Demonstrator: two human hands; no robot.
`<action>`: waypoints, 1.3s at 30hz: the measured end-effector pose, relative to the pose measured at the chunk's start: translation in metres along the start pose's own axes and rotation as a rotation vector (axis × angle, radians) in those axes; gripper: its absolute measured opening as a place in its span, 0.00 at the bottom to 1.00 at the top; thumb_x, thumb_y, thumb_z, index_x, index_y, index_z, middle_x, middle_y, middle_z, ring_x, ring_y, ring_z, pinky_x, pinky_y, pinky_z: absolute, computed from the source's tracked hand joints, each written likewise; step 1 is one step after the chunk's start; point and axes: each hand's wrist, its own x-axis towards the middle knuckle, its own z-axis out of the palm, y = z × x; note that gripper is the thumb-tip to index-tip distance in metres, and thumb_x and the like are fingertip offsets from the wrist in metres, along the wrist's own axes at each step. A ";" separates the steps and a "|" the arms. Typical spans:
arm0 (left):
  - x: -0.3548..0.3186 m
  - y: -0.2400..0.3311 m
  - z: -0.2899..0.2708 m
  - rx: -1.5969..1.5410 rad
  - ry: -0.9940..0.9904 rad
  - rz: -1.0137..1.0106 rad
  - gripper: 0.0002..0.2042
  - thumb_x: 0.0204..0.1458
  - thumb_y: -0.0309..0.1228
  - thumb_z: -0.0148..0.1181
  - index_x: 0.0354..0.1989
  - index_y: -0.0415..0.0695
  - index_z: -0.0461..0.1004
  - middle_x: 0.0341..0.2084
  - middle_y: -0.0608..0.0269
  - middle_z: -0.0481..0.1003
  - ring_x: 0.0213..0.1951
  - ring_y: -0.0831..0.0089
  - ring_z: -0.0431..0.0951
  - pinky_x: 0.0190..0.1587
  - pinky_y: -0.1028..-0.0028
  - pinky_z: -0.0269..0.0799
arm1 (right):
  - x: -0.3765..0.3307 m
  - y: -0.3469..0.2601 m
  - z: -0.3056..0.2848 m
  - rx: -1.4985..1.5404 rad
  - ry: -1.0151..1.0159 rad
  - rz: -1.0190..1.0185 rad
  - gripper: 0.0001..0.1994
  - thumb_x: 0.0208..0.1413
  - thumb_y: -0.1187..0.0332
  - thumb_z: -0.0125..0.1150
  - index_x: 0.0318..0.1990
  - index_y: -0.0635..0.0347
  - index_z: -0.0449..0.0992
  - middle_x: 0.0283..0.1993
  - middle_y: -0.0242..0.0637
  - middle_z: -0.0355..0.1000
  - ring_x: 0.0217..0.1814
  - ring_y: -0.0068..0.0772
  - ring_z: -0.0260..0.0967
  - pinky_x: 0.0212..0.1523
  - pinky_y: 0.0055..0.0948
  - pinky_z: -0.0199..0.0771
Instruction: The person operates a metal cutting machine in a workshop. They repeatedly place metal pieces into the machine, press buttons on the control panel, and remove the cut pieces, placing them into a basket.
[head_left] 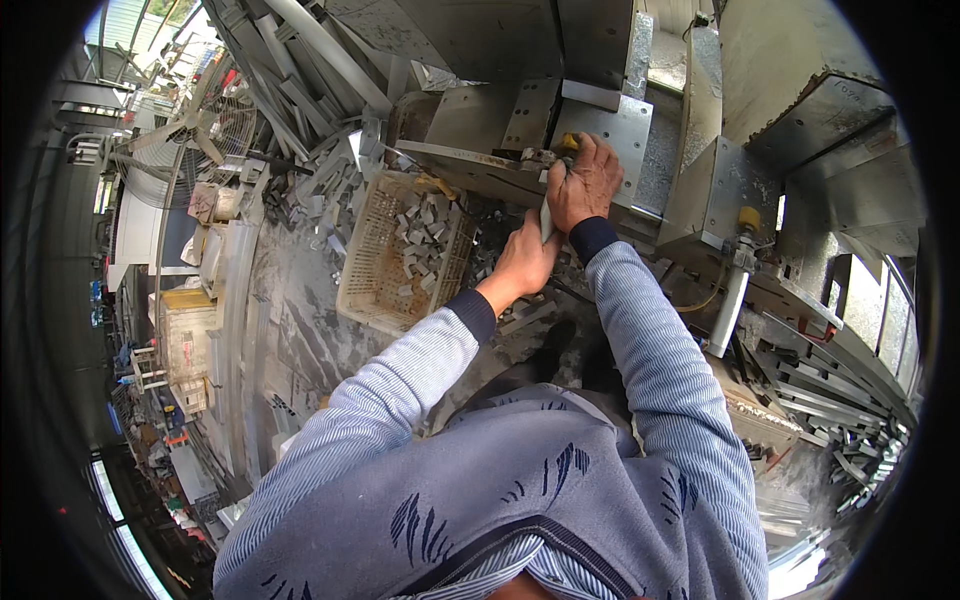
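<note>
2-handed at the machine (476, 115), seemingly positioning a pale bar (546, 221): held in fingers of the left hand (526, 258), against the right hand (587, 186), with grip there unclear; next, needing steady alignment.

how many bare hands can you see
2: the left hand holds a pale bar; the right hand is farther forward, at the bar's far end. Others may be hidden.
</note>
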 end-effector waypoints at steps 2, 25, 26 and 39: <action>-0.001 -0.001 0.001 0.027 0.009 -0.010 0.22 0.55 0.39 0.47 0.50 0.34 0.58 0.38 0.34 0.72 0.46 0.42 0.71 0.45 0.59 0.66 | -0.001 -0.001 -0.004 0.026 -0.027 0.009 0.27 0.45 0.61 0.55 0.53 0.59 0.59 0.56 0.45 0.56 0.60 0.49 0.48 0.60 0.47 0.43; 0.214 0.022 -0.051 0.098 0.262 0.148 0.19 0.45 0.46 0.60 0.40 0.45 0.77 0.38 0.53 0.76 0.43 0.61 0.76 0.46 0.69 0.69 | 0.121 0.085 -0.012 -0.094 -0.223 0.429 0.20 0.38 0.56 0.62 0.39 0.56 0.79 0.39 0.47 0.75 0.44 0.45 0.72 0.48 0.35 0.70; 0.221 0.022 -0.045 0.089 0.288 0.174 0.19 0.45 0.46 0.59 0.41 0.46 0.77 0.38 0.55 0.76 0.43 0.61 0.76 0.46 0.69 0.69 | 0.122 0.085 -0.011 -0.088 -0.228 0.458 0.19 0.38 0.56 0.62 0.39 0.54 0.79 0.39 0.47 0.75 0.44 0.44 0.73 0.48 0.35 0.70; 0.244 -0.001 -0.046 0.012 0.317 0.179 0.18 0.45 0.41 0.61 0.42 0.45 0.77 0.41 0.55 0.76 0.44 0.62 0.76 0.47 0.70 0.68 | 0.125 0.083 0.013 -0.150 -0.235 0.292 0.16 0.42 0.55 0.61 0.36 0.54 0.79 0.39 0.44 0.75 0.44 0.45 0.72 0.45 0.38 0.72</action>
